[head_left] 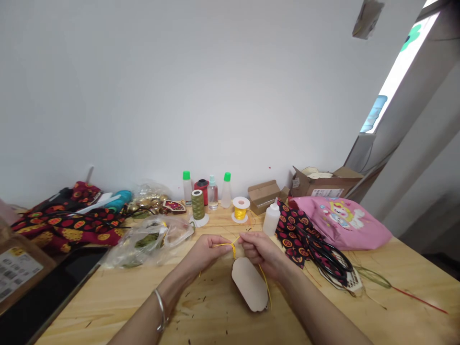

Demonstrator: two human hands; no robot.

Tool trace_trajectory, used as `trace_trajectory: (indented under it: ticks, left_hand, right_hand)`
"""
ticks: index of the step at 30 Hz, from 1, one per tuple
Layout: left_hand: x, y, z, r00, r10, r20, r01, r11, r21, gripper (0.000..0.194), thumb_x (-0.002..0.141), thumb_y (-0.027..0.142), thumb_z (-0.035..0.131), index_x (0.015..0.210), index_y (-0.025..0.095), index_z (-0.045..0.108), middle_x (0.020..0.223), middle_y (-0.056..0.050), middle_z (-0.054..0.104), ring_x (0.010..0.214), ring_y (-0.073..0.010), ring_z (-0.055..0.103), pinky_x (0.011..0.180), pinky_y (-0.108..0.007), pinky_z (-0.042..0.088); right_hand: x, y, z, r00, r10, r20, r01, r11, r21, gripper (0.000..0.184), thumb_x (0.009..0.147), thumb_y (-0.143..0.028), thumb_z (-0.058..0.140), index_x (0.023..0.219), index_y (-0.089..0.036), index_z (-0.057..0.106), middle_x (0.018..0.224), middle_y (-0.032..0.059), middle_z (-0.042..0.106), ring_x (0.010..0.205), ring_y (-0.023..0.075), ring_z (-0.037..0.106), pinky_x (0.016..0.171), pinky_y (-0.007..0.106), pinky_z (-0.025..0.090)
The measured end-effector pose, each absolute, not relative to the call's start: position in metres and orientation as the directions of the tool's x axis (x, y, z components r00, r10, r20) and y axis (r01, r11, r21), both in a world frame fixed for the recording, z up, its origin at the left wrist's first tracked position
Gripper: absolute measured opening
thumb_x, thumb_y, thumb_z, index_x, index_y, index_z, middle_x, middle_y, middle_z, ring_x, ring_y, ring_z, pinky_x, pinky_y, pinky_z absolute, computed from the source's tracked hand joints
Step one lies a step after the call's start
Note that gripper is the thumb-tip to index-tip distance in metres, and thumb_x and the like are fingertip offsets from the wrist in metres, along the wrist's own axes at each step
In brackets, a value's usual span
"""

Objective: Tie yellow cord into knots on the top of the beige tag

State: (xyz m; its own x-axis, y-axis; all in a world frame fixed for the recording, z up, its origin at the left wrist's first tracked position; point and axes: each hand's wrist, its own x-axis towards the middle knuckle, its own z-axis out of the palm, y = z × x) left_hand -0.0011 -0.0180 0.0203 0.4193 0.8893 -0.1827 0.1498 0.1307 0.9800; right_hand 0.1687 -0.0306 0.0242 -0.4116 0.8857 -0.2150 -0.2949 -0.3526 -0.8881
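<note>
Between my hands runs a thin yellow cord [234,251], looped at the top of a flat beige plaque [249,283] with a scalloped outline. My left hand [209,251] pinches the cord between thumb and fingertips. On the other side my right hand [260,250] is closed on another length of the same cord, its fingers curled. One strand hangs down past the plaque's right edge. The plaque hangs or leans just below my hands; whether it touches the table I cannot tell. A spool of yellow cord [240,211] stands behind my hands.
Behind stand a green thread spool [198,205], several bottles, a white squeeze bottle [272,218] and a small cardboard box [266,195]. Plastic bags [151,239] and patterned cloth [72,220] lie left. At right are a pink bag [345,223], black cable [330,254] and a larger carton [327,182].
</note>
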Motion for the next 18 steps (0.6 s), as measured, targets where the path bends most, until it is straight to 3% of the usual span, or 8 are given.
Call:
trace_trajectory:
  ticks: [7, 12, 18]
  left_hand:
    - [0.0000, -0.0194, 0.0252, 0.389, 0.905, -0.172, 0.052, 0.165, 0.985, 0.028, 0.056, 0.035, 0.063, 0.070, 0.011, 0.060, 0.036, 0.010, 0.036, 0.032, -0.0011, 0.020, 0.034, -0.016, 0.010]
    - [-0.0017, -0.0197, 0.0254, 0.392, 0.906, -0.159, 0.025, 0.162, 0.986, 0.030, 0.062, 0.039, 0.058, 0.072, 0.011, 0.059, 0.033, 0.011, 0.027, 0.031, -0.0013, 0.013, 0.032, -0.017, 0.004]
    - [-0.0026, -0.0226, 0.0298, 0.432, 0.893, -0.127, 0.019, 0.132, 0.991, 0.030, 0.059, 0.040, 0.060, 0.057, 0.011, 0.059, 0.034, 0.011, 0.020, 0.032, -0.0008, 0.010, 0.034, -0.018, 0.004]
  right_hand:
    - [0.1723, -0.0261, 0.0213, -0.480, 0.846, -0.233, -0.413, -0.452, -0.790, 0.016, 0.069, -0.027, 0.053, 0.066, -0.013, 0.046, 0.045, -0.0106, 0.021, 0.035, 0.0005, 0.008, 0.032, 0.014, 0.004]
    - [0.1715, -0.0277, 0.0231, -0.494, 0.841, -0.222, -0.392, -0.443, -0.806, 0.017, 0.069, -0.027, 0.053, 0.062, -0.013, 0.045, 0.043, -0.0109, 0.020, 0.034, 0.0002, 0.009, 0.032, 0.014, 0.004]
    - [0.1705, -0.0282, 0.0220, -0.498, 0.837, -0.228, -0.443, -0.471, -0.762, 0.015, 0.069, -0.024, 0.053, 0.063, -0.012, 0.046, 0.044, -0.0107, 0.021, 0.034, -0.0002, 0.010, 0.031, 0.013, 0.005]
